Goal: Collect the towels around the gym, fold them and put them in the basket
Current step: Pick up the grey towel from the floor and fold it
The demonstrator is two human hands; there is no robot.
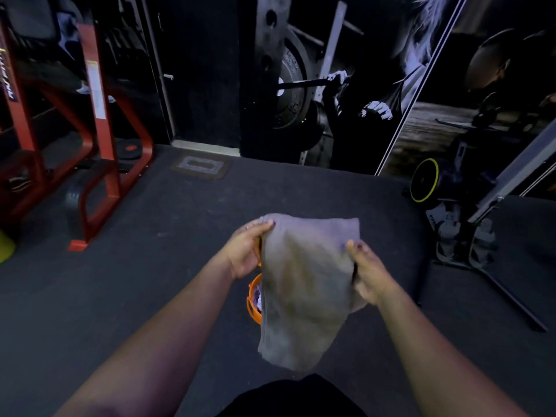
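Observation:
A grey towel (pixel 304 284) hangs in front of me, held up by both hands. My left hand (pixel 246 251) pinches its upper left corner. My right hand (pixel 368 273) grips its right edge a little lower. The cloth droops down between my arms, doubled over at the top. Behind and below the towel, part of an orange basket (pixel 253 299) shows on the dark floor, with something pale purple inside it. The towel hides most of the basket.
A red steel machine frame (pixel 99 164) stands at the left on the dark rubber floor (pixel 168 236). A grey floor mat (pixel 200 167) lies by the far wall. At the right stand a yellow-rimmed weight plate (pixel 424 180) and a black stand with a slanted metal bar (pixel 511 173).

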